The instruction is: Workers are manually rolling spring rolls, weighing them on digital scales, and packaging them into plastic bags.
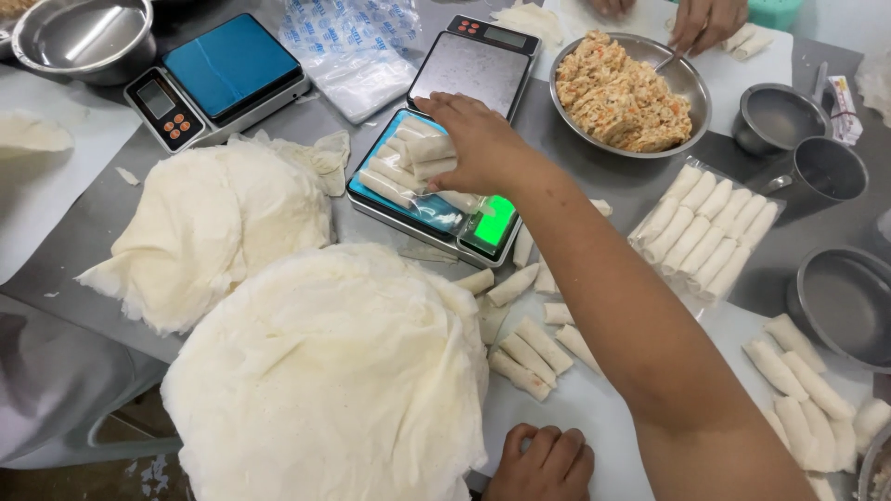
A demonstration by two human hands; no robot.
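Observation:
My right hand [478,144] reaches across the table to a small scale [492,224] with a lit green display. Its fingers close on a spring roll [429,148] at the top of a pile of pale rolls [394,176] lying on the scale's blue platform. My left hand [543,464] rests as a closed fist on the near table edge, holding nothing that I can see. Loose spring rolls [529,353] lie on the white sheet between both hands.
Two heaps of thin white wrappers [325,371] [213,232] fill the left. Two more scales [223,70] [469,65] stand behind. Another person's hand [705,23] works a steel bowl of filling [677,79]. Bagged rolls [705,232], more rolls [803,390] and steel cups [780,116] sit right.

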